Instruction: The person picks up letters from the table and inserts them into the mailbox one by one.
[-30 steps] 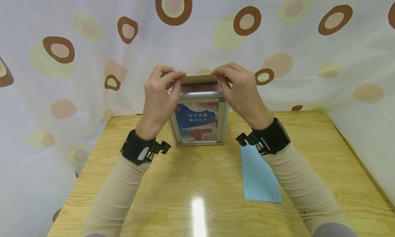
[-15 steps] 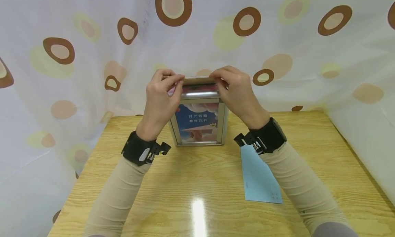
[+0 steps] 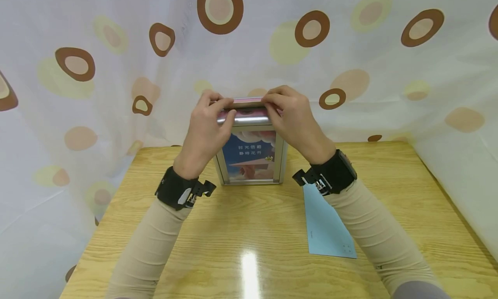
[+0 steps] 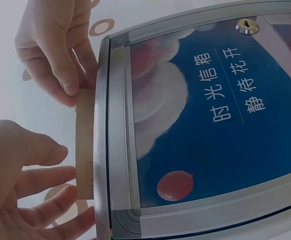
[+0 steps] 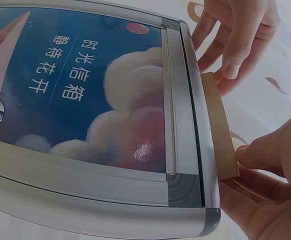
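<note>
A silver-framed mailbox (image 3: 249, 162) with a blue pictured front stands upright at the back of the table. A brown envelope (image 5: 220, 132) stands part way into its top, only a narrow strip showing above the frame. My right hand (image 3: 295, 123) pinches one end of this strip between thumb and fingers. At the opposite end, my left hand (image 3: 208, 130) has its thumb lifted off and its fingers (image 4: 50, 177) spread, fingertips right at the envelope's edge. The envelope's lower part is hidden inside the mailbox.
A light blue envelope (image 3: 328, 225) lies flat on the wooden table (image 3: 218, 238), partly under my right forearm. A patterned curtain (image 3: 249, 43) hangs behind the mailbox and along both sides. A brass lock (image 4: 247, 26) sits on the mailbox front.
The brown envelope has sunk lower into the mailbox top, and a pink strip now shows behind it. Both hands have moved slightly down and inward; my left thumb and fingertips have parted.
</note>
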Demonstrator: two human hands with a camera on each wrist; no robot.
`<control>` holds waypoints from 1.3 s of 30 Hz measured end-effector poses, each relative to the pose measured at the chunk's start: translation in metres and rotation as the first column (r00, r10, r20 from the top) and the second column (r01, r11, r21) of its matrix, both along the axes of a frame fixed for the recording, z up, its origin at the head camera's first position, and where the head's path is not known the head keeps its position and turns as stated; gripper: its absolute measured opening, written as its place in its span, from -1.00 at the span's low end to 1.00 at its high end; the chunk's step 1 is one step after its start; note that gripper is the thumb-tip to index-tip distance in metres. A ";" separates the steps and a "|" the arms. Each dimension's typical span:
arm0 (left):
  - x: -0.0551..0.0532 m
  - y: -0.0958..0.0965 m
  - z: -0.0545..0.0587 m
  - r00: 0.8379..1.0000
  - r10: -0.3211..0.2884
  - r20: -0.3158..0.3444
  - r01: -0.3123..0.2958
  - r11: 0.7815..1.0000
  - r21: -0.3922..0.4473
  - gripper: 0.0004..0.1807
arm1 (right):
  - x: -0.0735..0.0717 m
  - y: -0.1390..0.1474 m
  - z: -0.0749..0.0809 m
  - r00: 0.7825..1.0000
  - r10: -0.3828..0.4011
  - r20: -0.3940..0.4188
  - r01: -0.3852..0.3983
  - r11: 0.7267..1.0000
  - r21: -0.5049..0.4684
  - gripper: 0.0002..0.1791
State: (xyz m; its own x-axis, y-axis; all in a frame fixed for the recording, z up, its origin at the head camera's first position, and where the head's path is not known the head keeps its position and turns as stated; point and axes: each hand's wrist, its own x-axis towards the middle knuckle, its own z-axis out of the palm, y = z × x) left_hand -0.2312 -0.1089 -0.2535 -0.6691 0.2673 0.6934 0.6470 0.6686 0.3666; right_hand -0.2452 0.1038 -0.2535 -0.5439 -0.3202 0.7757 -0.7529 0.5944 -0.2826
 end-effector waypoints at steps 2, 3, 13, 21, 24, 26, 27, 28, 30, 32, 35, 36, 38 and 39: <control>0.001 0.000 -0.001 1.000 0.007 0.022 -0.007 1.000 -0.023 -0.66 | 0.000 0.000 0.000 1.000 0.000 0.009 0.000 1.000 0.006 -0.86; 0.001 0.000 -0.001 0.999 0.010 0.030 -0.009 0.999 -0.036 -0.64 | 0.001 0.000 0.000 1.000 0.001 0.015 -0.001 1.000 0.011 -0.86; 0.001 0.002 -0.005 0.998 0.046 0.047 -0.036 0.983 -0.179 -0.61 | 0.003 0.003 0.000 0.992 -0.019 0.128 0.009 0.997 0.078 -0.80; 0.004 0.004 -0.009 0.998 0.052 0.033 -0.043 0.971 -0.237 -0.62 | 0.003 0.004 -0.004 0.992 -0.028 0.125 0.011 0.992 0.129 -0.70; 0.010 0.005 -0.009 0.997 0.059 0.044 -0.047 0.968 -0.245 -0.58 | 0.005 0.007 -0.007 0.995 -0.012 0.097 0.000 0.993 0.120 -0.72; 0.016 0.005 -0.010 0.998 0.056 0.032 -0.046 0.967 -0.250 -0.56 | 0.009 0.009 -0.010 0.998 -0.005 0.070 -0.004 0.993 0.117 -0.73; 0.020 0.006 -0.011 0.999 0.050 0.018 -0.044 0.967 -0.252 -0.55 | 0.012 0.011 -0.011 0.999 -0.005 0.053 -0.002 0.993 0.117 -0.73; 0.024 0.006 -0.011 0.999 0.040 0.002 -0.038 0.967 -0.251 -0.54 | 0.015 0.012 -0.012 0.999 -0.003 0.036 -0.001 0.994 0.113 -0.72; 0.031 0.005 -0.013 0.999 0.012 -0.035 -0.020 0.969 -0.246 -0.52 | 0.023 0.016 -0.015 1.000 -0.008 0.004 0.008 0.995 0.103 -0.70; 0.040 0.004 -0.015 0.998 -0.018 -0.063 0.002 0.970 -0.243 -0.50 | 0.034 0.020 -0.018 1.000 -0.010 -0.022 0.012 0.996 0.091 -0.66; 0.053 0.002 -0.020 0.996 -0.049 -0.073 0.031 0.973 -0.229 -0.45 | 0.052 0.027 -0.024 0.999 -0.002 -0.043 0.005 0.997 0.075 -0.58; 0.058 0.001 -0.023 0.996 -0.052 -0.067 0.035 0.973 -0.227 -0.43 | 0.059 0.029 -0.026 0.999 -0.002 -0.041 0.005 0.997 0.077 -0.56; 0.068 -0.001 -0.028 0.997 -0.055 -0.044 0.044 0.974 -0.222 -0.40 | 0.072 0.034 -0.030 1.000 0.002 -0.027 0.001 0.996 0.087 -0.53; 0.073 -0.002 -0.031 0.998 -0.056 -0.032 0.047 0.974 -0.222 -0.38 | 0.078 0.037 -0.033 1.000 0.001 -0.017 0.000 0.996 0.090 -0.53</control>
